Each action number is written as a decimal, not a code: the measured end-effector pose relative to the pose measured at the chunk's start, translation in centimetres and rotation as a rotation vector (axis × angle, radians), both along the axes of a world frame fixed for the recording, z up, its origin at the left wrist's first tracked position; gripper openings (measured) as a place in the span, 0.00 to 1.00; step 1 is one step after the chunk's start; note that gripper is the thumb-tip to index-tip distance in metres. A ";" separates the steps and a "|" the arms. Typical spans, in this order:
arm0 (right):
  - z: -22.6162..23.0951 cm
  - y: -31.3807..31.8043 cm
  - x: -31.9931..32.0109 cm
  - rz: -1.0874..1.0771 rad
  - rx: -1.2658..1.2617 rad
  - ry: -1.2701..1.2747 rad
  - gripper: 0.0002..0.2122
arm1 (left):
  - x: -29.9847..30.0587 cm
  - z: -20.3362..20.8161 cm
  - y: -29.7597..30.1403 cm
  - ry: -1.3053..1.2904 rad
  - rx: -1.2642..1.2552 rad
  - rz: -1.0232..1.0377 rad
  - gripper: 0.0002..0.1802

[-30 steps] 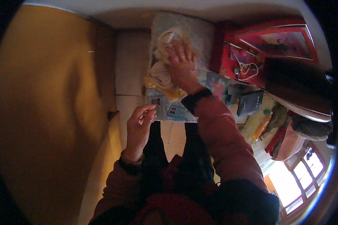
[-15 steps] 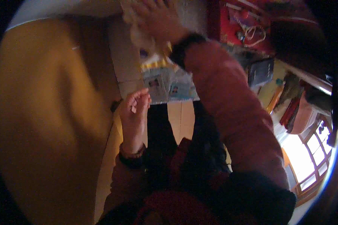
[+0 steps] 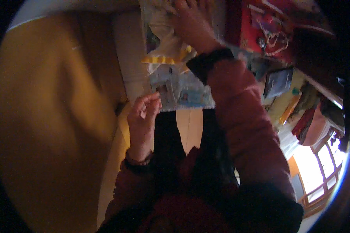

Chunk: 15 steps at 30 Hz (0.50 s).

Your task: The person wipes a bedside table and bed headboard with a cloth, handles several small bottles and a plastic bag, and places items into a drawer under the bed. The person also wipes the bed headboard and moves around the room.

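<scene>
My right hand (image 3: 192, 25) reaches far forward, palm down, with fingers stretched out and somewhat blurred. It lies over a pale, crumpled-looking sheet or cloth (image 3: 163, 42) bordered by a yellow strip (image 3: 159, 60); I see nothing gripped in it. My left hand (image 3: 144, 116) is beside the table's near left corner, fingers curled toward the thumb. Whatever is in that pinch, if anything, is hidden. Close to its fingertips, a small photo card (image 3: 165, 94) and a bluish card (image 3: 192, 97) lie at the near edge of the clear-covered tabletop (image 3: 175, 80).
A red surface (image 3: 249, 33) at the far right bears a beaded string (image 3: 278, 42) and small items. Below it is a dark flat box (image 3: 278, 82). A large brown panel (image 3: 46, 116) fills the left side. A bright window (image 3: 313, 167) stands at the lower right.
My right hand has shifted to the right over the pale material, uncovering more of it and the yellow strip. The whole view has drifted slightly; my left hand keeps its curled shape.
</scene>
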State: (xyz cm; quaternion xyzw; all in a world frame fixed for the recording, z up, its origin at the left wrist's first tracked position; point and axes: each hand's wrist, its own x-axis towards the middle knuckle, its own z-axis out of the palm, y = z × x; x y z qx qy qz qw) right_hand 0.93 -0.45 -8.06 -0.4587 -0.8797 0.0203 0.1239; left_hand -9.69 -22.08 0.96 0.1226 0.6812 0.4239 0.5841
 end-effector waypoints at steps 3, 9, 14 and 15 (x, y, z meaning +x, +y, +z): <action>0.5 -0.8 0.5 -0.172 -0.002 0.079 0.25 | 0.4 -0.1 0.2 -0.005 0.023 -0.040 0.10; 2.1 -2.2 2.2 -0.169 -0.238 0.062 0.26 | -0.6 1.9 2.8 0.064 0.126 -0.045 0.11; 8.1 -3.7 1.6 -0.144 -0.267 0.268 0.26 | -3.8 5.8 4.4 0.280 0.404 0.105 0.10; 10.6 -4.3 2.0 -0.128 -0.315 0.392 0.25 | -5.1 6.9 4.6 0.300 0.436 0.174 0.11</action>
